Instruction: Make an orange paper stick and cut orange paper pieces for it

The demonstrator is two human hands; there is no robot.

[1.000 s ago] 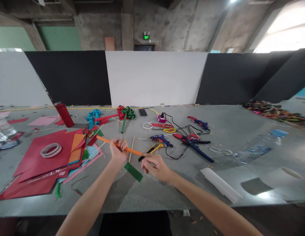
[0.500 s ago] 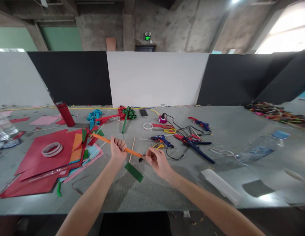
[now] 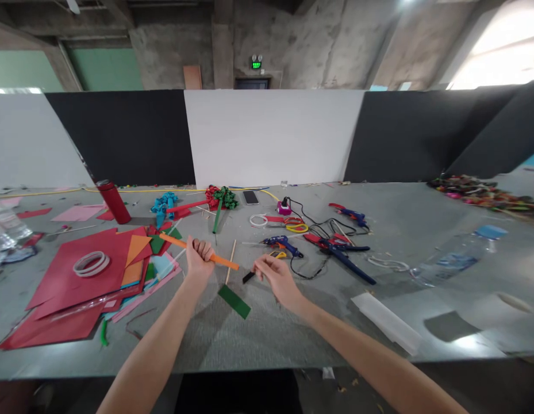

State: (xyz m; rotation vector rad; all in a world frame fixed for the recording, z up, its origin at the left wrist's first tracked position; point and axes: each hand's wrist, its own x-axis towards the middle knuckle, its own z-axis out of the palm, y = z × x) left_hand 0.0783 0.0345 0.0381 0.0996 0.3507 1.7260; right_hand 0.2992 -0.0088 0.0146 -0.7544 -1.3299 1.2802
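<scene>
My left hand (image 3: 199, 257) is closed around an orange paper stick (image 3: 225, 263), which slants down to the right with both ends showing. Just right of its lower end is my right hand (image 3: 271, 272), with fingers pinched together and a gap between them and the stick. Whatever those fingers hold, if anything, is hidden. A small black piece (image 3: 248, 278) shows beside the fingertips; I cannot tell whether it is held or lies on the table. Below the hands lie a green paper strip (image 3: 234, 301) and a thin wooden stick (image 3: 231, 261).
Red paper sheets (image 3: 64, 287) with a tape roll (image 3: 91, 263) lie left. Beyond are a red flask (image 3: 114, 201), green ribbon bow (image 3: 226, 198) and phone (image 3: 250, 198). Glue gun (image 3: 281, 245), cords and pliers (image 3: 348, 261) lie right, before a plastic bottle (image 3: 458, 259).
My right hand has come away from the lower end of the orange stick, which now shows free. My left hand has shifted slightly left and still grips the stick.
</scene>
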